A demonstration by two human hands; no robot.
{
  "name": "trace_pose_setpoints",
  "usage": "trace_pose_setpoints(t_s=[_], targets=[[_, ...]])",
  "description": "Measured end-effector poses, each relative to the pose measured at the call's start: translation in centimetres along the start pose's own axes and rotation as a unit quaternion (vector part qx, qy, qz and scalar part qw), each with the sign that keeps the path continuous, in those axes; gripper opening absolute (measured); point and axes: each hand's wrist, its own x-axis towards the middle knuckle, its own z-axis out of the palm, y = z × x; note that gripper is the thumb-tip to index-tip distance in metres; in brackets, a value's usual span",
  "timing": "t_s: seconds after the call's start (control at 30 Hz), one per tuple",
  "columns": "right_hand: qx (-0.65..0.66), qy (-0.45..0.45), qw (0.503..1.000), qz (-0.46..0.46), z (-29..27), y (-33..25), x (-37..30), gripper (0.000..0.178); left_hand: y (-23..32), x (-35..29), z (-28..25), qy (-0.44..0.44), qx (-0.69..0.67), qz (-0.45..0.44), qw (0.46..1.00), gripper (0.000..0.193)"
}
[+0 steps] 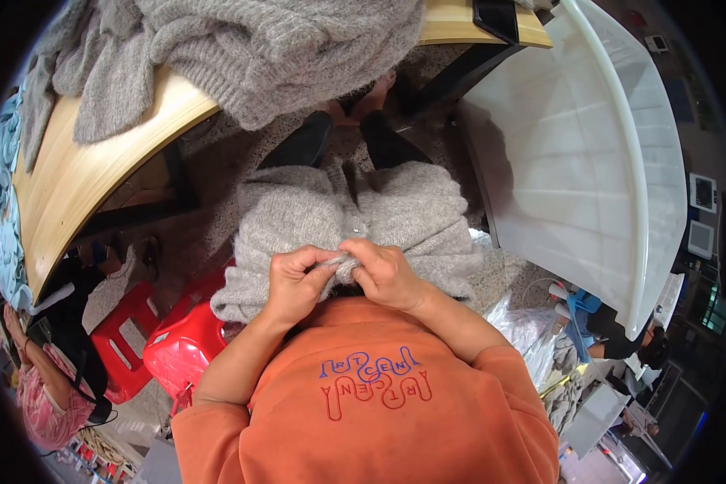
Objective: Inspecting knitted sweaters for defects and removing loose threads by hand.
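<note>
Across my lap lies a grey-beige knitted cardigan [290, 210], its two front parts spread over my thighs. A small shiny button [356, 231] shows on its middle band, just beyond my fingers. My left hand [298, 281] pinches the bunched knit edge between thumb and forefinger. Close against it, my right hand [383, 273] grips the same edge from the other side, thumb and fingers pressed together. Whether a button sits inside the pinched fold is hidden by my fingers.
More grey knitwear [274, 56] is heaped on the wooden table [81, 194] ahead, hanging over its edge. A dark phone [496, 19] lies there too. To the right stands a large white plastic bin [573, 153]; at left are red stools [181, 343]. Other people sit at both sides.
</note>
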Motion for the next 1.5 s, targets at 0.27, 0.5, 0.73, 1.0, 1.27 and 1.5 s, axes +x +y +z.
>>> trace_pose_setpoints(t_s=[0.27,0.5,0.73,1.0,1.27,1.5], targets=[[0.028,-0.072,0.994,0.074,-0.1,0.9,0.1,0.021,0.0,-0.1,0.5,0.050,0.180,0.162,0.969,0.015],[0.107,-0.039,0.987,0.117,0.2,0.3,-0.4,0.019,0.2,-0.2,0.8,0.069,0.227,0.298,0.924,0.020],[-0.108,0.046,0.993,-0.001,0.8,-0.7,-0.1,0.023,0.1,-0.3,1.1,0.082,0.318,0.414,0.849,0.021],[-0.380,-0.104,0.904,0.167,-6.0,1.4,-2.4,0.063,0.3,-1.3,-4.7,0.011,0.579,0.246,0.777,0.064],[-0.171,0.243,0.903,0.312,-6.8,12.2,-9.1,0.042,-7.9,0.4,-8.4,0.146,0.444,0.041,0.883,0.046],[0.042,0.157,0.985,0.058,-4.7,2.9,-4.7,0.023,-0.9,5.4,0.4,-0.111,-0.024,-0.148,0.982,0.031]])
